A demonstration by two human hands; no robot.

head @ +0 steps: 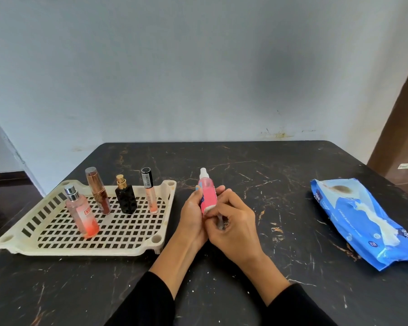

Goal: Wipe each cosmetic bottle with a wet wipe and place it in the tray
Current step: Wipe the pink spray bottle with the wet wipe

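Note:
My left hand (191, 216) grips a pink spray bottle (207, 192) with a white cap, held upright over the table's middle. My right hand (233, 221) presses a small crumpled wet wipe (219, 220) against the bottle's lower end. The cream slotted tray (127, 241) lies to the left. Several bottles stand upright in it: a clear pink-orange perfume (82, 212), a rose-gold tube (98, 190), a black bottle with a gold cap (125, 195) and a slim peach gloss tube (149, 190).
A blue wet-wipe pack (365, 222) lies at the right of the black marble table (280, 184), a white wipe poking from its opening. A pale wall stands behind the table and a brown door frame (400, 114) at far right.

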